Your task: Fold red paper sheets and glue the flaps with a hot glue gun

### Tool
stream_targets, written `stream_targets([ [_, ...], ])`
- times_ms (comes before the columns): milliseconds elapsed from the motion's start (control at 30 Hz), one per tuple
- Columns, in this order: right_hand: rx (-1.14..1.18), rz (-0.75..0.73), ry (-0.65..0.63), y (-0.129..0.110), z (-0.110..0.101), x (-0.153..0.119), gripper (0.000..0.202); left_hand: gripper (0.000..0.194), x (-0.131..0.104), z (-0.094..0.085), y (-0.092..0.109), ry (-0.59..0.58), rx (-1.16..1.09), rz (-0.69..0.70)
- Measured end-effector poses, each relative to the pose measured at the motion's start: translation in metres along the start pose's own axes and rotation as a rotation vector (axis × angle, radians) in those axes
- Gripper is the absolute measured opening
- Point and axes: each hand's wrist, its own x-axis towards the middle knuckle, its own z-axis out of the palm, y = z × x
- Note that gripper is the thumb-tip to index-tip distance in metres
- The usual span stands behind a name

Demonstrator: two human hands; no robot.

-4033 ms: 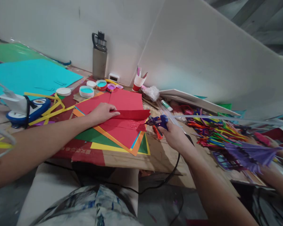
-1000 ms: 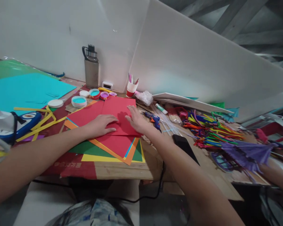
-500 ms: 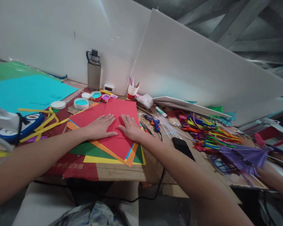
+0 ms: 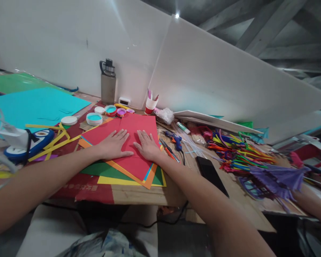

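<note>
Both hands lie flat on red paper near the middle of the table. My left hand has its fingers stretched out and the thumb pointing toward the other hand. Close beside it, my right hand rests with fingers spread, gripping nothing. Under the red paper, edges of orange paper, green paper and yellow paper stick out at different angles. Just right of my right hand are a blue glue gun and a pen-like tool.
Behind the paper stand a water bottle, a cup of pens and open tubs. Left lie cyan sheets and yellow strips. Right are a phone, pipe cleaners and another person's hand by a purple paper fan.
The hands stay flat on the red paper, almost unmoved. The view has shifted slightly, and more of the phone shows beside my right forearm.
</note>
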Motion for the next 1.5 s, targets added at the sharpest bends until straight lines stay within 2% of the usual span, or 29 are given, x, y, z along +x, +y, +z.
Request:
stream_targets([
  [267,-0.056,-0.015,-0.041,0.02,-0.006,-0.015,0.074,0.105,0.002,0.003,-0.003,0.002,-0.025,-0.003],
  [567,-0.115,-0.07,-0.062,0.019,-0.01,-0.018,0.069,0.103,0.001,0.002,-0.002,0.012,-0.02,0.002],
  [667,-0.12,-0.063,-0.063,0.012,-0.008,-0.018,0.067,0.103,0.002,0.002,0.0,0.011,-0.021,-0.001],
  [800,-0.079,-0.059,-0.063,-0.009,-0.003,-0.009,0.069,0.103,0.003,0.0,0.001,-0.002,-0.016,-0.016],
  [967,0.044,-0.065,-0.09,-0.037,0.002,0.015,0.071,0.097,0.0,-0.007,-0.005,-0.106,0.001,0.015],
  [1100,0.102,-0.082,-0.089,-0.044,0.003,0.027,0.073,0.089,-0.002,-0.01,-0.008,-0.137,0.005,0.035],
  [1267,0.034,-0.168,-0.069,-0.027,0.0,0.018,0.073,0.1,-0.004,-0.011,-0.006,-0.13,-0.016,0.028],
  [1500,-0.07,-0.045,-0.065,0.015,-0.006,-0.018,0.071,0.106,-0.007,-0.017,-0.002,-0.169,-0.026,0.01],
])
